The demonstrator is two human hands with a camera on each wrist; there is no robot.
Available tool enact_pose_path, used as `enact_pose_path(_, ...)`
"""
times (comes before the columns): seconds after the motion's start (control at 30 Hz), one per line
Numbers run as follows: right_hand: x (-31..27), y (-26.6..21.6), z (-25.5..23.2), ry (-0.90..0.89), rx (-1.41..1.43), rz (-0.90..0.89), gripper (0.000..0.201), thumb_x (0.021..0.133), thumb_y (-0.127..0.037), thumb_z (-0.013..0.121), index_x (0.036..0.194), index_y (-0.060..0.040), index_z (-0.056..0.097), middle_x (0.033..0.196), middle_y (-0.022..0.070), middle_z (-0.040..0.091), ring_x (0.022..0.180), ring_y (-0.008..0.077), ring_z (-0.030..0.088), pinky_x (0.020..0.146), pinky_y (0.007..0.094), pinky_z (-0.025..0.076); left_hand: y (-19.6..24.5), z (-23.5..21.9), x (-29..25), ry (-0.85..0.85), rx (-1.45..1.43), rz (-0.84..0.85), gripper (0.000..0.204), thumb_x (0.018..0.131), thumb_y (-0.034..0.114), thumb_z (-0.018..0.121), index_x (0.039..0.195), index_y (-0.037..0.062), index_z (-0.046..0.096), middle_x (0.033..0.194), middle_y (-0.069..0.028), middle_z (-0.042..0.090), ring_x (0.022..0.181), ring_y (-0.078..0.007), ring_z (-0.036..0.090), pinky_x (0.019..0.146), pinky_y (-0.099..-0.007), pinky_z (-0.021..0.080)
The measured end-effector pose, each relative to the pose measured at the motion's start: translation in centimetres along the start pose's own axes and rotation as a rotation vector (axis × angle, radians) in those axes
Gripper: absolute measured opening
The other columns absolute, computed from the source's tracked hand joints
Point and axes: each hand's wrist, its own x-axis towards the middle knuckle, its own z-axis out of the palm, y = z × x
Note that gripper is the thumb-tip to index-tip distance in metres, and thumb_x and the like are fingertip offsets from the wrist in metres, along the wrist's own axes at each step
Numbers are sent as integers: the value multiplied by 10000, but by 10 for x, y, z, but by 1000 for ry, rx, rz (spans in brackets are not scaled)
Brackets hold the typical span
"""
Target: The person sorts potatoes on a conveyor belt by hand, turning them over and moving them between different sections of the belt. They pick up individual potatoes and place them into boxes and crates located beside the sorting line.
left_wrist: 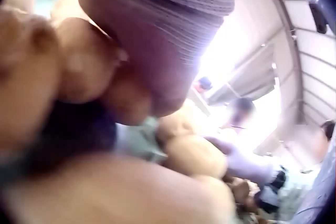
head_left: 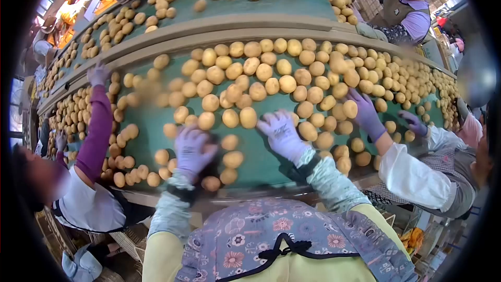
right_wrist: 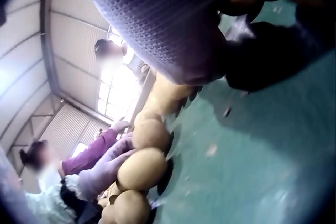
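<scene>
Many round yellow-brown potatoes point(head_left: 247, 117) lie on a green belt point(head_left: 271, 162). My left hand point(head_left: 192, 151), in a pale purple knit glove, reaches forward low over the belt. Its fingertips are right at potatoes on the far side, and its thumb points toward a short row of potatoes point(head_left: 233, 159). In the left wrist view, potatoes point(left_wrist: 86, 61) crowd close around that hand. Gloved the same way, my right hand point(head_left: 284, 138) extends over bare belt, its fingertips beside potatoes. The right wrist view shows its palm side point(right_wrist: 173, 40) above the green surface, with potatoes point(right_wrist: 142, 169) in a line beyond.
A wooden divider point(head_left: 219, 34) runs across behind this belt, with a second potato-covered belt point(head_left: 180, 14) past it. On the left, a purple-sleeved arm point(head_left: 96, 130) reaches over; on the right, another person's gloved hand point(head_left: 367, 115) touches potatoes. The belt's near edge point(head_left: 245, 193) borders my apron.
</scene>
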Motion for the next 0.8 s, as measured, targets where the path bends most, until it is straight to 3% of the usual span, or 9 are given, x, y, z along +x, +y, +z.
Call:
enact_pose_path(0.13,-26,-61,15,183,541,-49,347,998,-228,689,1341,-175,705,1228,117,670,1130,311,659,1003,449,554,-137,-72,-87,-247,50,-415,320,922,180,801,1227,91,770,1338,-199,681,1209,-436,658,1072,-517,521)
enact_pose_path(0.2,-32,-83,-48,-357,1699,710,272,1089,-293,667,1289,-115,714,1137,83,725,948,216,699,751,302,562,-228,-37,-165,148,-315,-505,619,958,104,746,1544,18,569,1368,-261,661,1173,-417,663,1086,-503,511)
enact_pose_path(0.23,-42,-82,-61,-332,1701,730,272,1089,-293,667,1289,-115,714,1137,83,725,948,216,699,751,302,562,-192,-55,-161,171,-721,-944,616,971,136,745,1543,-6,564,1364,-267,659,1175,-442,643,1089,-537,505)
enact_pose_path(0.3,-75,-70,-84,-233,1993,660,306,1168,-319,585,1293,-62,696,1102,67,762,857,149,709,642,241,506,-167,-65,-170,20,371,-505,625,981,177,762,1545,-9,568,1364,-255,672,1174,-455,636,1087,-572,500)
enact_pose_path(0.4,-115,-87,-105,120,2177,710,299,1146,-272,627,1352,-58,660,1155,132,747,941,172,736,632,243,505,-73,-71,-96,231,125,-145,662,898,186,855,1498,12,635,1465,-223,672,1408,-423,588,1203,-542,447)
enact_pose_path(0.57,-257,-70,-89,542,2312,508,304,1176,-309,539,1300,-55,650,955,132,702,673,169,611,550,257,461,78,-61,-4,-156,-522,349,708,833,284,882,1472,74,663,1501,-192,639,1436,-431,556,1233,-579,400)
enact_pose_path(0.63,-332,-90,-51,438,1800,717,360,1180,-361,523,1250,-34,657,916,142,720,637,181,625,524,247,465,104,-47,-3,-281,-541,497,754,811,346,895,1479,92,653,1540,-168,603,1502,-423,499,1259,-621,367)
enact_pose_path(0.7,-347,-126,-48,95,1917,1426,422,1181,-392,506,1248,-8,667,925,138,752,673,197,661,506,243,474,115,-29,-9,-436,-431,698,781,784,360,897,1480,116,641,1566,-139,571,1549,-428,441,1279,-669,332)
enact_pose_path(0.8,-348,-179,69,494,2042,1650,288,1138,-333,617,1267,-81,676,1106,100,773,867,205,753,625,333,606,104,-12,-18,-365,-317,734,739,744,242,867,1443,154,644,1498,-114,590,1563,-432,428,1293,-683,326)
